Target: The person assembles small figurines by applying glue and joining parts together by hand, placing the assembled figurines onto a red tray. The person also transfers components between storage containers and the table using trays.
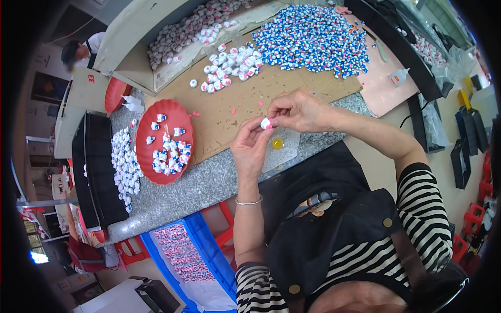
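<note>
A small white figurine head (265, 123) with a pink part is pinched between both hands over the table's near edge. My left hand (250, 147) grips it from the left with thumb and fingers. On its other side, my right hand (301, 111) has thumb and fingertips closed at the pink part; whether they hold a separate piece is hidden. Just below the hands sits a small yellow round pot (277, 143) on a pale sheet. Beyond them are a pile of white-and-pink heads (235, 65) and a large heap of blue-and-white bodies (315, 39).
To the left, a red scalloped plate (143, 136) holds assembled figurines, beside more white pieces (124, 161) on the granite tabletop (209, 180). A white squeeze bottle (398, 76) stands at the right. Below the table is a blue crate (224, 268). Another person (78, 52) is at the far left.
</note>
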{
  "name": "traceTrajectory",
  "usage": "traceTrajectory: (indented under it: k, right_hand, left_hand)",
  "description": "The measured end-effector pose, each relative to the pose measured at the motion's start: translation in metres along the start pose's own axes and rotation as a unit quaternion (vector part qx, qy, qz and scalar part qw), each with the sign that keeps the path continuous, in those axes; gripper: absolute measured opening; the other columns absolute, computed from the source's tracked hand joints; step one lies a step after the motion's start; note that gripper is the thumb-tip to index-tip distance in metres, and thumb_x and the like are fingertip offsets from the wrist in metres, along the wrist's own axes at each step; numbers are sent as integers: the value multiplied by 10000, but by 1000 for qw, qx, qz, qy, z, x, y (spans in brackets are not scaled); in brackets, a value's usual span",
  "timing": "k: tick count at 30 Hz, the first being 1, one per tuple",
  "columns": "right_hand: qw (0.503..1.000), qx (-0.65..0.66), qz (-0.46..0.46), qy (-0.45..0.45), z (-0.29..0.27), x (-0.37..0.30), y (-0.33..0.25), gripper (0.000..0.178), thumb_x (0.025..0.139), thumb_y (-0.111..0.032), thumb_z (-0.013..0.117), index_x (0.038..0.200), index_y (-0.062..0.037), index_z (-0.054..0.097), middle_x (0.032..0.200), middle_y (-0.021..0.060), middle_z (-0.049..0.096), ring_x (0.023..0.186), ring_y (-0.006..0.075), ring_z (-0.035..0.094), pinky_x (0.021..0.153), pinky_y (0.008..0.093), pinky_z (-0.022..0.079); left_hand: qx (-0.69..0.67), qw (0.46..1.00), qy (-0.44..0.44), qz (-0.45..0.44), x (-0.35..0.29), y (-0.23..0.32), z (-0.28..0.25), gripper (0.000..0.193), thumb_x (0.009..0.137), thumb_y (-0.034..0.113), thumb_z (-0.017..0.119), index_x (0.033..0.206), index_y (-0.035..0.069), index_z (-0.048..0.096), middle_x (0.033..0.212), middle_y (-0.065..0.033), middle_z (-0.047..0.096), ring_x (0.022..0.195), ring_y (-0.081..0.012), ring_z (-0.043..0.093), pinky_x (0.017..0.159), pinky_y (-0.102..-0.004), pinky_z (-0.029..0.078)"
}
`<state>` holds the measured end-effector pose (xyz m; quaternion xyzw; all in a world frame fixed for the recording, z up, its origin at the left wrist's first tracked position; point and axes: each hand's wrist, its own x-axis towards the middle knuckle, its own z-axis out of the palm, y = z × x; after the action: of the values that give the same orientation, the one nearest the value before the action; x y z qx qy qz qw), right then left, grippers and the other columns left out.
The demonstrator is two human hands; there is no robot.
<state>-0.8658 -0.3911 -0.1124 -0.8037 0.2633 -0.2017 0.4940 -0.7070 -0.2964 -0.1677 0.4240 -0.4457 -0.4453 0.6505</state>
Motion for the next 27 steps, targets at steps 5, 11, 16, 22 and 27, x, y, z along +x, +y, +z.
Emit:
traceTrajectory:
  k: [5, 11, 16, 22, 27]
  right_hand:
    - [999, -2, 22, -39, 12, 21, 4, 95, 816, -56, 661, 887, -7, 621, 798, 12, 627, 722, 56, 569, 641, 217, 465]
    - [990, 121, 75, -16, 32, 80, 23, 86, 826, -47, 633, 906, -16, 622, 821, -3, 620, 750, 42, 565, 650, 202, 466]
    - [998, 23, 56, 6, 68, 166, 28, 142, 807, -95, 635, 926, -20, 654, 797, 32, 654, 718, 83, 598, 658, 242, 486]
    - [999, -37, 19, 14, 103, 249, 16, 286, 767, -210, 650, 1034, -117, 691, 915, 98, 698, 819, 199, 657, 750, 323, 508]
    - [991, -111, -48, 59, 97, 242, 11, 296, 834, -170, 606, 1102, -51, 645, 991, 107, 685, 846, 167, 654, 794, 291, 500]
  left_hand:
    - [-62, 997, 10, -41, -6, 6, -21, 291, 838, -49, 611, 1125, -52, 566, 1047, -101, 612, 942, -158, 610, 837, -273, 510]
    - [-159, 984, 73, -30, -15, 9, -46, 349, 869, -10, 585, 1211, -35, 522, 1092, -128, 611, 965, -176, 609, 871, -294, 504]
    - [-184, 975, 123, -23, -25, 17, -69, 351, 876, -9, 572, 1221, -23, 512, 1159, -158, 583, 1029, -183, 581, 894, -296, 497]
    - [-198, 967, 160, -30, -31, 23, -80, 348, 881, -20, 555, 1226, -21, 507, 1179, -171, 573, 1039, -182, 577, 905, -294, 497]
    - [-214, 959, 182, -34, -33, 25, -83, 360, 888, -25, 542, 1245, -12, 500, 1181, -170, 571, 1051, -180, 573, 919, -294, 490]
